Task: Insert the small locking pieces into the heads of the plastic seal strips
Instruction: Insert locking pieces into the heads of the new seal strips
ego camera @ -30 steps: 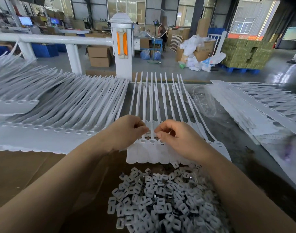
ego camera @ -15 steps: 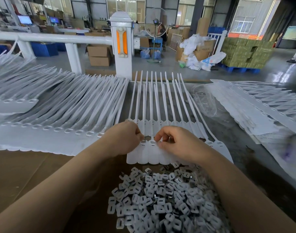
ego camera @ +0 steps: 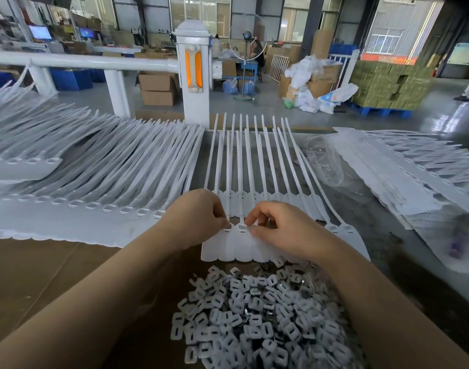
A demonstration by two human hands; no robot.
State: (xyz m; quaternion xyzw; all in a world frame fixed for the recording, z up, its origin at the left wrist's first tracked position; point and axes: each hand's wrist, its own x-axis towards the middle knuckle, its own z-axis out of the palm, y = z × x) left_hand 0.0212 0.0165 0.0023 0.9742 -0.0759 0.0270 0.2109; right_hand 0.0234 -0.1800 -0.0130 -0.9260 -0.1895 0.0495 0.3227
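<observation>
**Pressing locking pieces into seal heads at the desk**

Lying nearest the camera, a heap of small white locking pieces point(ego camera: 257, 318) covers the brown cardboard sheet point(ego camera: 36, 275), between the two forearms. Just beyond it, a joined row of white plastic seal strips point(ego camera: 241, 182) lies flat on the desk point(ego camera: 403, 249), tag ends toward the person and thin tails pointing away. The left hand point(ego camera: 198, 217) has its fingers curled, fingertips pinching at a strip head; whether a locking piece sits between them is too small to tell. The right hand point(ego camera: 278, 227) pinches the neighbouring head with thumb and forefinger. No readable writing shows on the tags. A large fanned batch of strips point(ego camera: 95, 177) crowds the left side, another pile point(ego camera: 403, 169) the right, with a crumpled clear bag point(ego camera: 326, 163) between. Past the desk's far edge stand a white post with orange reflector point(ego camera: 193, 67), cardboard boxes point(ego camera: 157, 87) and open grey floor.
</observation>
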